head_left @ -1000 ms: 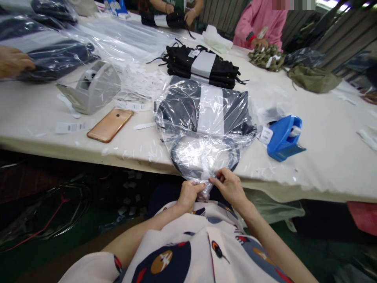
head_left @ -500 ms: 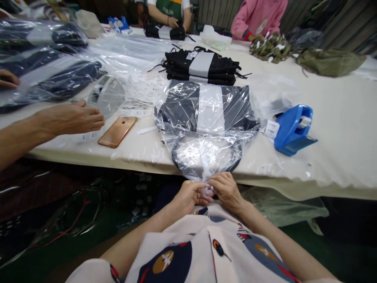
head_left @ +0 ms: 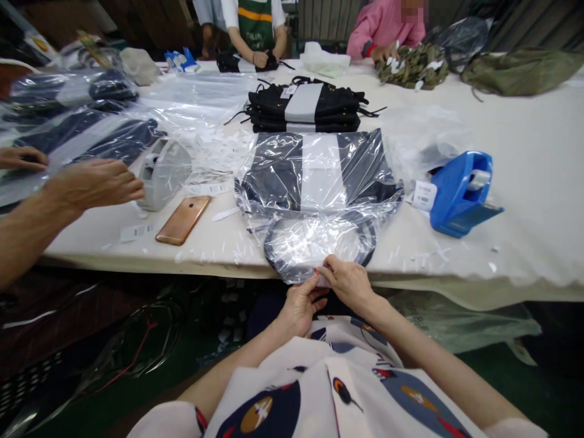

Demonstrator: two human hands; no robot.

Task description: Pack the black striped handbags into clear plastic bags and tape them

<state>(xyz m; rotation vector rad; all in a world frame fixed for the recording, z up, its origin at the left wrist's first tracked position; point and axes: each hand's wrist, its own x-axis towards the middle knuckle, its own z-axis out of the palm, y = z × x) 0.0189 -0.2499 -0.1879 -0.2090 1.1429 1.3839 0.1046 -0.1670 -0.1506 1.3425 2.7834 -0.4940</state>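
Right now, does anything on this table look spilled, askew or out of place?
Yes, mildly: white scraps litter the front edge of the table, as if dropped, and a slanted phone lies near a loose tag, like a stray personal item. The plastic bag shows no obvious tear.

This looks like a packing workshop for sewn goods: co-workers (head_left: 250, 27) gather around a long, cloth-covered table (head_left: 533, 188) spread with a plastic-wrapped bundle (head_left: 276, 173), a paper-banded stack of black fabric (head_left: 269, 111), clear plastic sheets (head_left: 196, 94), scattered barcode labels (head_left: 135, 232), a blue tape dispenser (head_left: 449, 201) and heaped olive cloth (head_left: 524, 73)
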